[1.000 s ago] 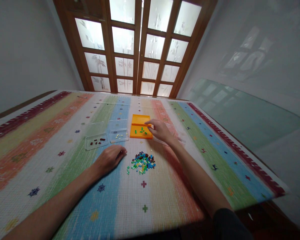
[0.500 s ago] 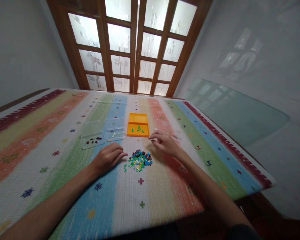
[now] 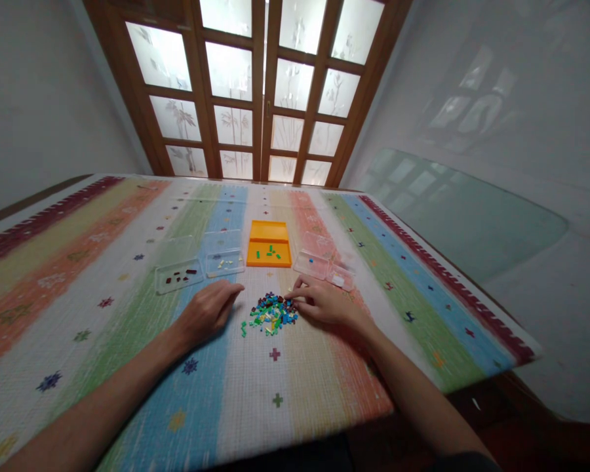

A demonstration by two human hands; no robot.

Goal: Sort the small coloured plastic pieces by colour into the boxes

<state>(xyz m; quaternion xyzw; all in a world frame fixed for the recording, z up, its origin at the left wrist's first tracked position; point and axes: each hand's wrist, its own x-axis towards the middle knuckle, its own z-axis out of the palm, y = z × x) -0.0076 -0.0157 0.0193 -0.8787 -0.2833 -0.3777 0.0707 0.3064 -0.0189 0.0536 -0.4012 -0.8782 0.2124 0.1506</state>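
A pile of small mixed bricks (image 3: 271,314), blue, green, brown and yellowish, lies on the striped cloth. My right hand (image 3: 319,300) is at the pile's upper right edge, fingers bent and their tips near the bricks; whether a piece is between them is too small to tell. My left hand (image 3: 211,306) rests on the cloth left of the pile, its fingers curled together, and nothing shows in it. Behind the pile stands an open orange box (image 3: 269,263) with several green bricks inside.
Left of the orange box are a clear box (image 3: 158,283) with brown bricks and another (image 3: 209,270) with pale bricks. To its right, a clear box (image 3: 302,267) holds a blue brick, beside another clear box (image 3: 349,286) with a whitish piece.
My right hand has moved from beside the orange box down towards the pile, uncovering the clear box with the blue brick. My left hand's fingers have drawn closer together. The view has shifted slightly.
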